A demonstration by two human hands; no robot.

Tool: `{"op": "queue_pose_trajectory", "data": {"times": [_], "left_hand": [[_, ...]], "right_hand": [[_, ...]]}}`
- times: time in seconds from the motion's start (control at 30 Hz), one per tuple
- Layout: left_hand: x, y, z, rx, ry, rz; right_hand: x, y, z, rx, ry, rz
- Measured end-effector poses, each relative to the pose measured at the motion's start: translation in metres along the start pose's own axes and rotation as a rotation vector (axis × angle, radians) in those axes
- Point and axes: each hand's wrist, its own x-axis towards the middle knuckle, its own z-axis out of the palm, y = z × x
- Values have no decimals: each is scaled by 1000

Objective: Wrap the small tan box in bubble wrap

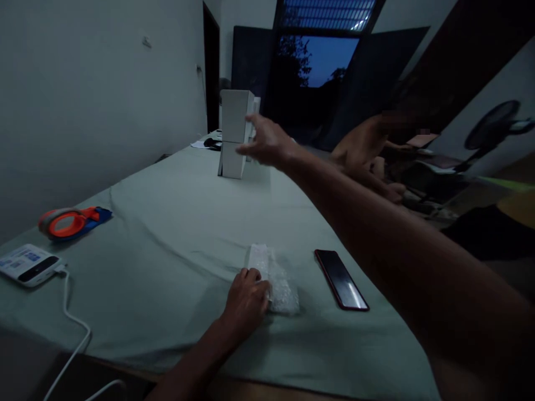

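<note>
My left hand (246,298) rests near the front of the table with its fingers curled over a bubble-wrapped white package (259,256). Loose clear bubble wrap (286,295) spreads out on the package's right side. Further off, my right hand (267,140) is stretched forward, thumb and fingers apart, at the right side of two stacked white boxes (234,117). Its fingertips overlap the boxes' edge in view; whether they touch I cannot tell. A dark phone with a red edge (340,280) lies beneath my right forearm.
A pale green cloth covers the table (167,267). At the left lie an orange and blue tape dispenser (69,223) and a white device (31,264) with a white cable (69,312). Another person (363,145) sits beyond the right side, near a fan (493,128).
</note>
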Motion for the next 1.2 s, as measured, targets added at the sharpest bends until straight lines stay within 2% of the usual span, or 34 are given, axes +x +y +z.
{"op": "queue_pose_trajectory", "data": {"times": [0.07,0.2,0.27,0.37,0.43,0.5,0.6,0.7,0.87,1.07,1.2], "left_hand": [[0,0,0,1,-3,5],[0,-2,0,18,-3,12],[-1,-2,0,16,-1,23],[-3,-1,-2,12,8,35],[-3,0,-4,11,6,27],[-3,0,-5,15,-5,26],[-3,1,-7,37,-8,37],[-3,0,-6,57,14,44],[-5,-1,-3,63,45,56],[-2,-1,-4,73,32,85],[-1,-2,-4,76,15,95]], "right_hand": [[-35,6,11,-22,-97,-62],[-128,38,31,-37,-241,50],[-176,61,38,-12,-275,217],[-240,96,52,33,-229,445],[-272,113,64,99,-183,560],[-293,123,78,191,-192,667],[-303,124,98,282,-213,751],[-300,117,107,233,-239,761],[-295,108,106,283,-225,698],[-290,115,103,391,-273,649],[-284,116,111,448,-246,606]]}}
